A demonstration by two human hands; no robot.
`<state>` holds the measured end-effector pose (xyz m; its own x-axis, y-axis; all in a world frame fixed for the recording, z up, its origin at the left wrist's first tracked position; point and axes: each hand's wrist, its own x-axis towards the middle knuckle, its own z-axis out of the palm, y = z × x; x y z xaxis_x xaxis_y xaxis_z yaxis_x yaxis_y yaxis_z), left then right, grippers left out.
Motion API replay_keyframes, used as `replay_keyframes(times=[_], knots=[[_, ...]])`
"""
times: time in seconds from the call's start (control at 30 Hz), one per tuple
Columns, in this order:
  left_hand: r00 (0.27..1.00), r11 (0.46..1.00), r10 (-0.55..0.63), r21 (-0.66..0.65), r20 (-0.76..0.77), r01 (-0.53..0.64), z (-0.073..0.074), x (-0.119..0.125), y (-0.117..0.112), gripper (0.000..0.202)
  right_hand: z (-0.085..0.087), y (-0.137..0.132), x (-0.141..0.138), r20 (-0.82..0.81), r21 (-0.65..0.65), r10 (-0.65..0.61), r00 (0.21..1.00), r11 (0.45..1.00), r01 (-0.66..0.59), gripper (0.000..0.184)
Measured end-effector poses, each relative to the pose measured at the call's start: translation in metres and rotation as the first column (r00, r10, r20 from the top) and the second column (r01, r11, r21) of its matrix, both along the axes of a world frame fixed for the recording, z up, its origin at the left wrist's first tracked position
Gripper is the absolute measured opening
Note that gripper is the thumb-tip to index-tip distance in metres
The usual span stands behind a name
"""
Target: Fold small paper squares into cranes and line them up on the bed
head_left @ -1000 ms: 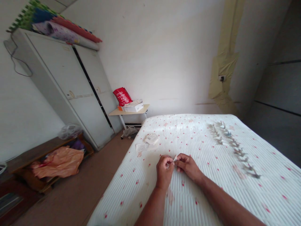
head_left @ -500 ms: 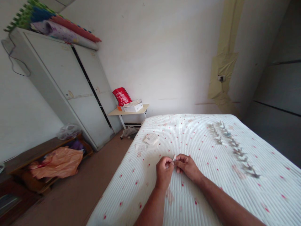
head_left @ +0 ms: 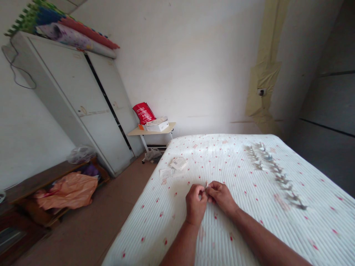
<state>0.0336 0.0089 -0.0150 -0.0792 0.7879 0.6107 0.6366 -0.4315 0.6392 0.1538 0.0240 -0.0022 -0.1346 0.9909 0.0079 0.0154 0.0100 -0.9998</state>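
Note:
My left hand [head_left: 195,203] and my right hand [head_left: 221,197] meet over the white bed cover with red dots [head_left: 238,236]. Between their fingertips they pinch one small folded piece of white paper [head_left: 206,184], mostly hidden by the fingers. A stack of small paper sheets [head_left: 178,163] lies further up the bed near its left edge. A row of several small folded paper figures [head_left: 274,173] runs along the right side of the bed.
A grey wardrobe [head_left: 77,103] stands at the left with rolled mats on top. A small side table [head_left: 151,131] carries a red bag and a white box. A low wooden shelf [head_left: 50,184] holds an orange bag. Brown floor lies left of the bed.
The hands have closed tighter together on the small paper, so less of it shows. Their place on the bed is almost unchanged.

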Motion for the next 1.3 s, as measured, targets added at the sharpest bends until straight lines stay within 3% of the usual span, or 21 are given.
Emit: replay_keyframes(times=[0.3, 0.73, 1.07, 1.3], knots=[[0.998, 0.998, -0.050, -0.045, 0.050, 0.052, 0.0036, -0.0009, -0.0018, 0.013, 0.0028, 0.0003, 0.0008, -0.055, -0.038, 0.013, 0.998, 0.999, -0.015, 0.024], [0.998, 0.999, -0.008, -0.040, 0.066, 0.010, 0.0028, -0.0040, 0.0003, 0.006, 0.0051, -0.0002, 0.0043, -0.134, -0.110, 0.101, 0.986, 0.987, -0.116, 0.023], [0.980, 0.993, -0.020, -0.111, 0.196, 0.042, 0.0037, -0.0055, 0.0023, 0.009, -0.0001, 0.0029, 0.0068, -0.043, -0.009, 0.141, 0.989, 0.990, -0.142, 0.026], [0.933, 0.974, -0.007, -0.207, 0.360, 0.088, -0.0008, -0.0071, 0.0045, 0.008, 0.0058, -0.0005, 0.0048, -0.008, 0.059, 0.115, 0.993, 0.992, -0.115, 0.024]])
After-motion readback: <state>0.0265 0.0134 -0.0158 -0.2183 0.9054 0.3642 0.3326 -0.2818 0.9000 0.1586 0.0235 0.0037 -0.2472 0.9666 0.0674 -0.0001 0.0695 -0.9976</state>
